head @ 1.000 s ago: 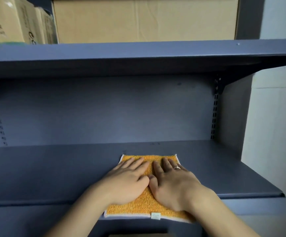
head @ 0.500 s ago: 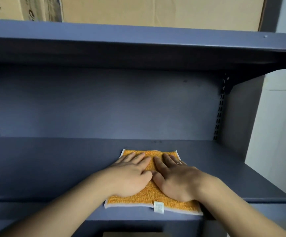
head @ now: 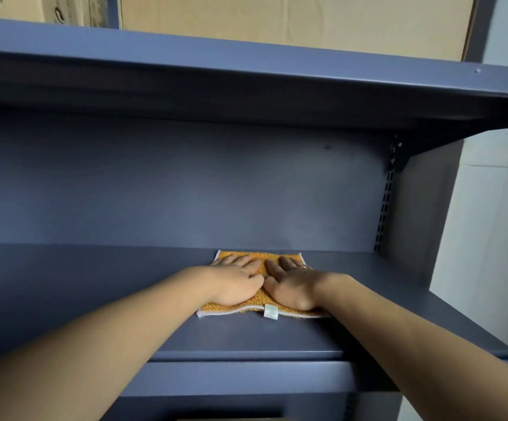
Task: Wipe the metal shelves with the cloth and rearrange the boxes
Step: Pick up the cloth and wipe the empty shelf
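Flatly, hands (head: 234, 284) (head: 292, 288) pressing nubby orange cloth (head: 259, 257) (terry, perhaps), smooth metal shelf (head: 94, 284)

Orange cloth (head: 259, 259): the middle lies under the left hand (head: 234, 282) and right hand (head: 292, 288), and the near right corner is hidden beneath the right wrist. White tag (head: 271, 311) on the near hem: print too small to read. Cardboard boxes on the upper shelf (head: 246, 56) (large box (head: 292, 19), smaller box (head: 18, 7)) are cut off by the top edge, and the smaller box's lettering is partly cropped. Both forearms leave by the bottom edge. Lower shelf (head: 94, 299): cut at the left edge. Ring (head: 304, 266): only a sliver shows.
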The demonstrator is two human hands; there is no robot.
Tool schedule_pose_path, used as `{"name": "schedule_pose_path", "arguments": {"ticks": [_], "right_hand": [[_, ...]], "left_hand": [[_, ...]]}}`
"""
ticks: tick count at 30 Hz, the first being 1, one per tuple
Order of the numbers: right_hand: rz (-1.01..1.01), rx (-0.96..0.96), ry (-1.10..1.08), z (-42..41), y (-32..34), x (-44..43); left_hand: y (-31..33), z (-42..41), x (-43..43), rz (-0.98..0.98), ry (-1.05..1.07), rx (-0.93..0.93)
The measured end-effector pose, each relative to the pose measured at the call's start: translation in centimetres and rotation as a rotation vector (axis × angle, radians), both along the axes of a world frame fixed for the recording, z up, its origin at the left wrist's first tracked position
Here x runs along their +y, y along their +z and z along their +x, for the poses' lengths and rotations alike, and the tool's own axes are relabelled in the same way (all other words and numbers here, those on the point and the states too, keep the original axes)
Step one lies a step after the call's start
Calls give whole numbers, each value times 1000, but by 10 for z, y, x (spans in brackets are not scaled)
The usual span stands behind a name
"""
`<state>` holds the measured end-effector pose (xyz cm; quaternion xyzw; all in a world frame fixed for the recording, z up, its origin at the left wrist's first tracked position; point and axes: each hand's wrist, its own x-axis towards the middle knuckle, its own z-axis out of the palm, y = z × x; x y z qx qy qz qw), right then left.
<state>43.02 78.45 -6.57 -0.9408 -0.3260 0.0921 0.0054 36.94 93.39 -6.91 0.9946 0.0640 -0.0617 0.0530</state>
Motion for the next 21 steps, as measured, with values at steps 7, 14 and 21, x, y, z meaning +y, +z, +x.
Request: {"name": "schedule_pose_path", "arguments": {"ticks": [7, 14, 21], "right_hand": [[13, -1, -22, 23, -1, 16], [34, -10, -54, 26, -2, 30], [51, -23, -112, 28, -7, 51]], "left_hand": [[-2, 25, 14, -5, 21, 5], [-3, 33, 30, -36, 11, -2], [-3, 30, 42, -26, -1, -18]]}}
